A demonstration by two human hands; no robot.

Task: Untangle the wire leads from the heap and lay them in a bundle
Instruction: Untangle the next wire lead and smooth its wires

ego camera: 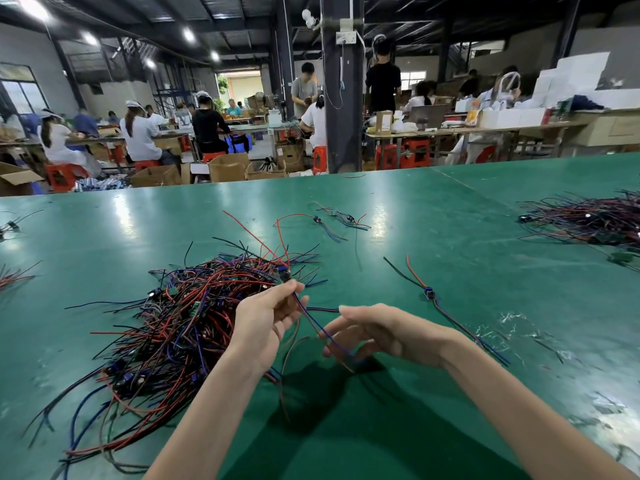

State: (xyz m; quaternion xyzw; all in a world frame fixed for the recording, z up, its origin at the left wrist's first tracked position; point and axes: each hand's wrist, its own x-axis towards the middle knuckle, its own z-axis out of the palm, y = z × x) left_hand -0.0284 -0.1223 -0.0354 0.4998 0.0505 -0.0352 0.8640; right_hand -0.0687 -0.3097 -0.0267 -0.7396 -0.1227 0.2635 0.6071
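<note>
A tangled heap of red, blue and black wire leads lies on the green table, left of centre. At its right edge the left hand pinches 1 lead, lifted off the heap. The lead's blue wire trails down across the fingertips of the right hand, whose fingers are loosely spread and grip nothing. Further right 1 separate lead lies flat, and a second pile sits at the far right.

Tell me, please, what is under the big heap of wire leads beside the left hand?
Only the green table shows around the heap. The tangle covers whatever lies beneath the middle, so that cannot be seen.
</note>
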